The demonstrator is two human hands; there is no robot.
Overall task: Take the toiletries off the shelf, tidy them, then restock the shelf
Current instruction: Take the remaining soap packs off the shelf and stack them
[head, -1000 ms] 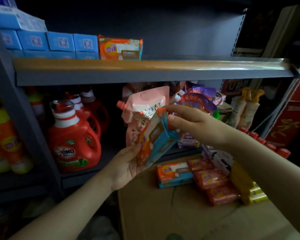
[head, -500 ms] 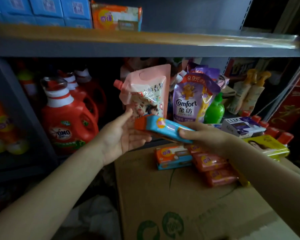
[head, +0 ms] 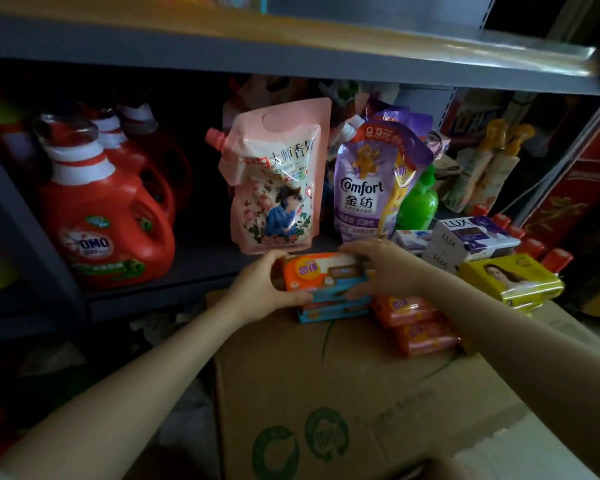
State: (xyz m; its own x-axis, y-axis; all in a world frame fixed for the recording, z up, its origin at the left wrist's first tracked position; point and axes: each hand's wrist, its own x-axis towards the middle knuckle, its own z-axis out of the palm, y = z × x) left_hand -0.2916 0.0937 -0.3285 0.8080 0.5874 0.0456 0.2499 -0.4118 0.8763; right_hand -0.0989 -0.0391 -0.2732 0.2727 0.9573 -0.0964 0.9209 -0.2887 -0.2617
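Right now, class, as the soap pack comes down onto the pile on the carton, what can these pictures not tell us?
- Head view: the pack under the orange and blue soap pack; the top pack and both hands hide most of it.
- The top shelf's goods, cut off by the upper frame edge.
- The bottles behind the red OMO jug, lost in shadow.
- The pink pouch's small print, too small.

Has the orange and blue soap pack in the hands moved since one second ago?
Yes. The soap pack came down from in front of the pink pouch onto the pack lying on the cardboard box, held by the left hand and right hand.
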